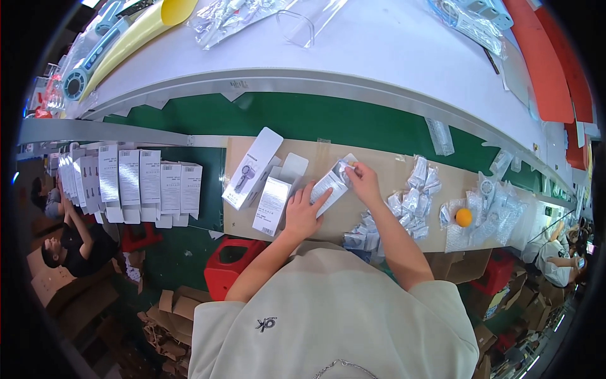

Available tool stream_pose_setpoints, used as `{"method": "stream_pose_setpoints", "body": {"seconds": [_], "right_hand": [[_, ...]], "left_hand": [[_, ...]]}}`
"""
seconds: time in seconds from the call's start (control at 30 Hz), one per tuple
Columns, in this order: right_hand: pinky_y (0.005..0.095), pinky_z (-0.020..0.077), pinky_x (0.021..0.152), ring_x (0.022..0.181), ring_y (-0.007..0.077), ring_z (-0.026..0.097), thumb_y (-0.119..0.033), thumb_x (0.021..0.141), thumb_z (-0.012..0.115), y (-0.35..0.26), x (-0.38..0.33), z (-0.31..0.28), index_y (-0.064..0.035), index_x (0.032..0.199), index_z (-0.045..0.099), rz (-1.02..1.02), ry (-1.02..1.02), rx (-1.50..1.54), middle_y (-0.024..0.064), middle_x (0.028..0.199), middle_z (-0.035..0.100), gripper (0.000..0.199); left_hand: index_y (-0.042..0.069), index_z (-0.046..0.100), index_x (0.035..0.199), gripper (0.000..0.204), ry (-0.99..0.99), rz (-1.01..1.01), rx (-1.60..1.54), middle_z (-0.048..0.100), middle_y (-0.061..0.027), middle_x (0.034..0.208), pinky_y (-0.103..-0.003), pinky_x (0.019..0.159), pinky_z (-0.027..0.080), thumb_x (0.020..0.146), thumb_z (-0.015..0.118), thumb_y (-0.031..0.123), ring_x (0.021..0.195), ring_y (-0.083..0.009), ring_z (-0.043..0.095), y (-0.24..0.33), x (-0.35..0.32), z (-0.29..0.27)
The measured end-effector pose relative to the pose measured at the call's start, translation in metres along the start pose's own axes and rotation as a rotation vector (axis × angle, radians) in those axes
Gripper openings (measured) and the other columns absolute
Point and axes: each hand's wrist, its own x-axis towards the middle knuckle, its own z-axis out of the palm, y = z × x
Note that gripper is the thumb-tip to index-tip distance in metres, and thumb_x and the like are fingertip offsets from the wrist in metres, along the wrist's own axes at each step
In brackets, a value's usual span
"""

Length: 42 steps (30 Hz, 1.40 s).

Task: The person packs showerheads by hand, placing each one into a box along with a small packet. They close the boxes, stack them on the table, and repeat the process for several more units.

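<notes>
A white carton lies tilted on the brown tabletop before me. My left hand rests along its lower left side, fingers closed around it. At the carton's upper end, my right hand pinches a small shiny plastic packet; I cannot tell how far inside the carton it sits. Left of my hands stand two more white cartons with raised flaps, a larger one with a handheld fan printed on it and a shorter one. A heap of small plastic-wrapped packets lies right of my right hand.
Rows of white cartons stand at the left. Bubble-wrapped fans and an orange ball lie at the right. A white shelf crosses above the table. Red stools stand below, and a person sits at far left.
</notes>
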Motion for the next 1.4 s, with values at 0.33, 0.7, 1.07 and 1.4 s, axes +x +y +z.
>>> {"method": "stream_pose_setpoints", "body": {"seconds": [0.33, 0.7, 1.07, 1.4], "right_hand": [[0.0281, 0.0482, 0.073, 0.084, 0.0100, 0.061, -0.019, 0.084, 0.079, -0.031, 0.009, 0.004, -0.0008, 0.101, 0.070, 0.030, -0.570, -0.126, 0.0058, 0.092, 0.070, 0.027], [0.0464, 0.0452, 0.101, 0.118, 0.0358, 0.057, -0.032, 0.096, 0.057, -0.139, 0.149, -0.078, -0.0103, 0.129, 0.061, -0.852, 0.371, -0.935, 0.0155, 0.127, 0.063, 0.040], [0.0449, 0.0401, 0.107, 0.128, 0.0350, 0.048, -0.048, 0.097, 0.051, -0.151, 0.120, -0.094, -0.0100, 0.139, 0.051, -0.312, 0.456, -0.884, 0.0160, 0.140, 0.052, 0.057], [0.0478, 0.0517, 0.071, 0.094, 0.0358, 0.066, -0.039, 0.093, 0.064, -0.017, 0.069, -0.140, -0.0008, 0.106, 0.063, -0.158, 0.284, -0.978, 0.0222, 0.109, 0.067, 0.040]], "left_hand": [[0.025, 0.054, 0.140, 0.075, 0.094, -0.048, -0.061, 0.045, -0.0194, 0.142, -0.048, 0.097, 0.043, 0.069, 0.075, 0.017, 0.120, -0.0391, 0.049, 0.001, 0.002, 0.008], [0.006, 0.050, 0.137, 0.073, 0.284, -0.261, 0.058, 0.041, -0.0278, 0.142, -0.054, 0.105, 0.036, 0.074, 0.080, 0.026, 0.127, -0.0465, 0.044, -0.050, -0.047, -0.023], [0.006, 0.043, 0.144, 0.082, 0.138, -0.399, 0.072, 0.042, -0.0256, 0.143, -0.053, 0.104, 0.039, 0.072, 0.079, 0.024, 0.125, -0.0437, 0.047, -0.053, -0.045, -0.021], [0.011, 0.045, 0.145, 0.083, 0.034, -0.184, 0.040, 0.045, -0.0104, 0.148, -0.046, 0.099, 0.040, 0.069, 0.077, 0.019, 0.119, -0.0314, 0.052, -0.030, -0.021, -0.012]]}}
